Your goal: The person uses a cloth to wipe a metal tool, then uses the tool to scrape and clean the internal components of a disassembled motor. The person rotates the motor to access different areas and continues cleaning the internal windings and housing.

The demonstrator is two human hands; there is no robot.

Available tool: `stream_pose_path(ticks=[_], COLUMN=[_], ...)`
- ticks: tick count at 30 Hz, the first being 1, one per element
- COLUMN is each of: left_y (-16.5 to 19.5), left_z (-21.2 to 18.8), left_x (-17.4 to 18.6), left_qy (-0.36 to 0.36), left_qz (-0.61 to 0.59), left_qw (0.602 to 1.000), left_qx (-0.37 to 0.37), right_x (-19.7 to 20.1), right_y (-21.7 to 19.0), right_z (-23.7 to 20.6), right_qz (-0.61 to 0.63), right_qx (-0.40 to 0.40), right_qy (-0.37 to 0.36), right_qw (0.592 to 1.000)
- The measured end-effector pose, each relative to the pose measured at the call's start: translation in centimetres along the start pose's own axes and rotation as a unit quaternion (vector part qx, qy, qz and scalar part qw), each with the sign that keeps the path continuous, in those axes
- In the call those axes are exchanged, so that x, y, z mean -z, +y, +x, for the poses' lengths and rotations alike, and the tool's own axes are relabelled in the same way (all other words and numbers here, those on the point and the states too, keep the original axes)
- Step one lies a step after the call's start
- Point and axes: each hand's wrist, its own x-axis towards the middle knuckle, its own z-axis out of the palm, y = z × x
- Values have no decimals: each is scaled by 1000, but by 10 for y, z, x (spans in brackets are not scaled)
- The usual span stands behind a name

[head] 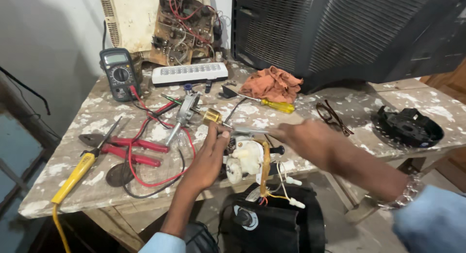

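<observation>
Nearest the camera, at six o'clock, sits a black rounded plastic housing (pixel 272 226) below the table edge, with thin white and yellow wires running up from it. Just above it, at the centre of the view, is a white plastic gear motor assembly (pixel 247 158) with a toothed white wheel on its left face and an orange strap down its right side.

The left hand (pixel 208 158) comes up from seven o'clock and is closed about the left side of the motor assembly, thumb and fingertips pinched near a small brass-coloured cylinder (pixel 212 117) at its top. The right hand (pixel 303 136) reaches in from four o'clock, blurred, its fingers gripped on a thin grey metal tool (pixel 247 130) whose tip points toward the left thumb, right over the assembly.

All this lies over the front edge of a worn wooden table flecked with white paint (pixel 427 107). At nine o'clock lie red-handled pliers (pixel 131 151) and a yellow-handled soldering iron (pixel 75 177). At eleven o'clock stands a dark digital multimeter (pixel 119 73) with red and black leads trailing across the table. At twelve o'clock are a long white rectangular lamp unit (pixel 189 73) and, behind it, a brown circuit board (pixel 182 27). At one o'clock lie a crumpled orange rag (pixel 272 84) and a yellow-handled screwdriver (pixel 274 105); at three o'clock, brown-framed glasses (pixel 332 117) and a black round plastic part (pixel 410 126).
</observation>
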Motion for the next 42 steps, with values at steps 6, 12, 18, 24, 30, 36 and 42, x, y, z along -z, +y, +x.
stream_pose_path(ticks=[6,12,18,24,30,36,42], left_y=[1,2,-3,5,4,0,1], left_z=[0,-1,1,-1,1,6,14], left_x=[-2,0,1,3,2,0,-1], left_qy=[9,4,2,3,3,8,-14], left_qz=[19,27,29,35,32,39,13], left_qw=[998,1000,999,998,999,998,1000], left_qx=[59,14,38,45,32,58,24], right_x=[-24,-59,-63,-67,-76,-78,-118], right_y=[19,15,18,-16,23,-2,-62], right_z=[-37,-48,-76,-42,-104,-143,-190], right_qz=[-25,245,405,403,350,497,269], right_qx=[-82,-62,-171,-145,-155,-249,-143], right_qy=[-57,66,50,62,12,148,243], right_qw=[995,965,896,901,924,818,921])
